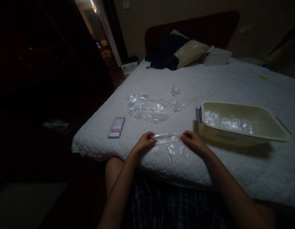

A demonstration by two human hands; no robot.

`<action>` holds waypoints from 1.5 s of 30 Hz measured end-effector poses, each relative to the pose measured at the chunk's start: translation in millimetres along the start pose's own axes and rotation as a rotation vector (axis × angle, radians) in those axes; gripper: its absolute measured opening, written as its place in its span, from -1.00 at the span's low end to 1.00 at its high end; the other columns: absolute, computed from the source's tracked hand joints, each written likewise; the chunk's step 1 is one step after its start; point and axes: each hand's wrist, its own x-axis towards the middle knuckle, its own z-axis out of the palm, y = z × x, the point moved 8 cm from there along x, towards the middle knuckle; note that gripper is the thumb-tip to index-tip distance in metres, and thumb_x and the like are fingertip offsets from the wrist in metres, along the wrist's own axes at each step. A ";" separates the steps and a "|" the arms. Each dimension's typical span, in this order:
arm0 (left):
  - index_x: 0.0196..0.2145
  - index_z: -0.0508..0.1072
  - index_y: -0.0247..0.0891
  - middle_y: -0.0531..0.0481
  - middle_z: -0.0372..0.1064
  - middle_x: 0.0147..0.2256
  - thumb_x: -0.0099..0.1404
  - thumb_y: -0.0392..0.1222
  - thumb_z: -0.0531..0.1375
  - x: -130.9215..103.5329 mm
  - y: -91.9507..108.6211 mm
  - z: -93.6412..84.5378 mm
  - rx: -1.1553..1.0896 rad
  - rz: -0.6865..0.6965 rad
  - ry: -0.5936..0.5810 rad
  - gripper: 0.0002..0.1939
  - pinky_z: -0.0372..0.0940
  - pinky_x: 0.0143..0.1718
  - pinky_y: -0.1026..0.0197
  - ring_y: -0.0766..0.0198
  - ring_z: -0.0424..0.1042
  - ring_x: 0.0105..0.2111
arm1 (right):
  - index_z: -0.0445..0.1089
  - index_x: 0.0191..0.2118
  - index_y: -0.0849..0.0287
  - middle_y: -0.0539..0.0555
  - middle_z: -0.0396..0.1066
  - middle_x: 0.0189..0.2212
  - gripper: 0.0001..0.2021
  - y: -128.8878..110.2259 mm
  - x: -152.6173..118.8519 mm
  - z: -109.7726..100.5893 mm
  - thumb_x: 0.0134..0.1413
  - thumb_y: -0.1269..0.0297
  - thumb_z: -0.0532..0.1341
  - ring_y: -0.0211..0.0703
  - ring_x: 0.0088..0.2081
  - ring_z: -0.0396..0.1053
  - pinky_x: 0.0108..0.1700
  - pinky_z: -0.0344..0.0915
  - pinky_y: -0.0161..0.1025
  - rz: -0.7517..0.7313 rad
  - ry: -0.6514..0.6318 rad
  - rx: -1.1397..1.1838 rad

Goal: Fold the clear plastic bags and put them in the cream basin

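Between my two hands a clear plastic bag [167,138] is stretched sideways just over the near edge of the bed. My left hand [147,140] pinches its left end, and my right hand [189,138] pinches the right end. The lower part of the bag hangs or lies toward me on the quilted cover. Beyond my hands, a crumpled heap of clear plastic bags [147,109] lies spread on the bed. Two smaller pieces of clear plastic, one nearer [178,106] and one farther [175,90], lie to its right.
A cream plastic bin [233,136] with clear plastic inside stands right of my right hand. A blurred-out phone-like object [116,128] lies at left on the white quilted bed [101,105]. Dark cloth [166,51], a yellowish pillow [191,52] and a white box [217,56] sit by the headboard.
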 end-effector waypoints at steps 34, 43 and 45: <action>-0.21 0.33 -0.29 0.05 0.22 -0.37 -0.03 -0.22 0.21 -3.5 -12.4 -6.2 0.004 0.063 0.003 -0.63 0.07 -0.56 0.40 0.50 0.19 -0.54 | 0.27 -0.37 0.19 -0.08 0.19 -0.57 -0.71 6.2 -8.3 5.7 -0.17 0.08 0.22 -0.39 -0.59 0.07 -0.57 -0.03 -0.38 0.023 -0.170 0.049; -0.34 0.35 -0.29 0.15 0.14 -0.56 -0.04 -0.18 0.22 -6.1 -7.6 -10.8 0.162 0.077 0.017 -0.74 0.01 -0.59 0.41 0.49 0.10 -0.59 | 0.27 -0.38 0.19 -0.13 0.09 -0.66 -0.75 4.7 -10.4 4.8 -0.17 0.14 0.22 -0.39 -0.62 0.01 -0.59 -0.09 -0.38 -0.003 -0.140 -0.012; -0.28 0.35 -0.29 0.10 0.23 -0.46 -0.09 -0.20 0.26 -5.4 -6.9 -10.8 0.165 0.084 -0.005 -0.64 0.04 -0.57 0.40 0.49 0.13 -0.57 | 0.26 -0.40 0.19 -0.13 0.11 -0.66 -0.77 5.2 -10.2 4.3 -0.18 0.15 0.21 -0.38 -0.62 0.01 -0.58 -0.07 -0.37 -0.014 -0.116 -0.024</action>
